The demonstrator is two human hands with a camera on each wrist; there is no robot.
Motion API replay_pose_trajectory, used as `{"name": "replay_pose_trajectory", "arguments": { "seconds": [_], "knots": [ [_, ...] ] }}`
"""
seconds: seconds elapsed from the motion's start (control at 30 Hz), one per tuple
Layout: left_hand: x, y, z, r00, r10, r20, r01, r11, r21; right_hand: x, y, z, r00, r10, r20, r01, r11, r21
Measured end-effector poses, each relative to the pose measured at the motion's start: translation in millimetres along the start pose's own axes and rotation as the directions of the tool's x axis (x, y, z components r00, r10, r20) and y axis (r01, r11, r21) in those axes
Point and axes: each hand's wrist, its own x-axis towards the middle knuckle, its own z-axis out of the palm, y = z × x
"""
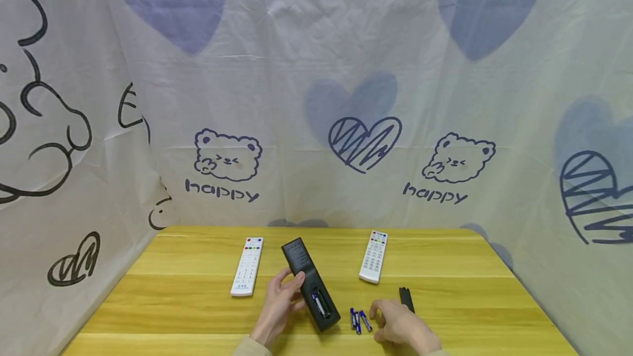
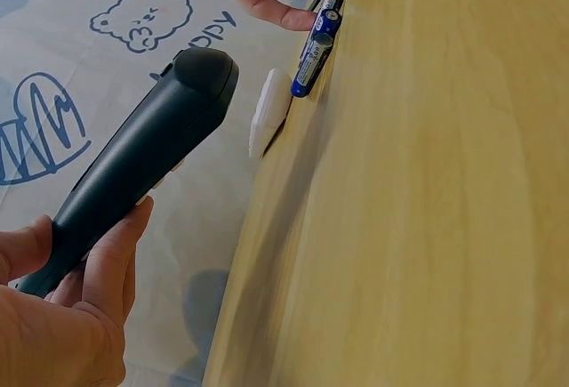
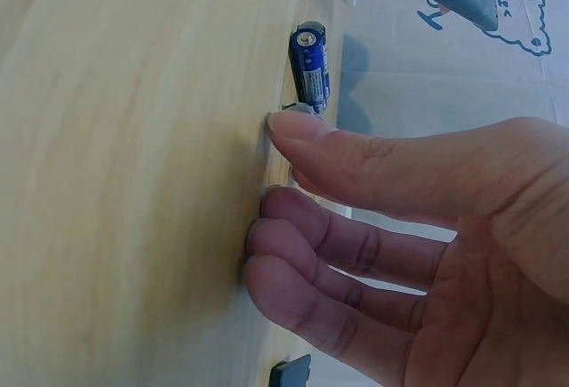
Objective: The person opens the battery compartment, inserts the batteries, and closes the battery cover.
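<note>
our left hand (image 1: 278, 304) grips the black remote control (image 1: 312, 285); our right hand (image 1: 400, 324), thumb and fingers apart, hovers beside blue batteries (image 1: 357, 323).

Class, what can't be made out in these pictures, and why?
- Black cover: near end hidden by the right grip, head view; cut off by the bottom edge, right wrist view.
- Left grip: some fingertips hidden behind the black remote, head view.
- Loose batteries: print too small, head view.
</note>
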Motion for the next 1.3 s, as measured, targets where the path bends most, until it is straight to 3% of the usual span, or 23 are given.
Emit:
{"name": "replay_pose_trajectory", "arguments": {
  "seconds": [0.4, 0.73, 0.97, 1.13, 1.3],
  "knots": [
    [-0.6, -0.1, 0.0, 1.000, 0.000, 0.002, 0.000, 1.000, 0.001, 10.1, 0, 11, 0.997, -0.069, -0.042, 0.068, 0.997, -0.028],
    [-1.0, 0.6, 0.5, 1.000, 0.000, 0.003, 0.000, 1.000, -0.005, 10.7, -7, 17, 0.994, -0.067, -0.088, 0.062, 0.996, -0.065],
    [-0.7, 0.7, 0.3, 1.000, 0.000, 0.004, 0.000, 1.000, -0.001, 10.6, -8, 16, 0.996, -0.066, -0.062, 0.062, 0.996, -0.059],
    [-0.6, 0.2, -0.1, 1.000, -0.001, 0.002, 0.001, 1.000, 0.006, 9.7, -8, 14, 0.990, -0.125, -0.070, 0.122, 0.992, -0.046],
    [-0.5, -0.2, -0.2, 1.000, -0.003, 0.001, 0.003, 1.000, 0.009, 8.7, -10, 14, 0.970, -0.219, -0.102, 0.218, 0.976, -0.022]
  ]
}}
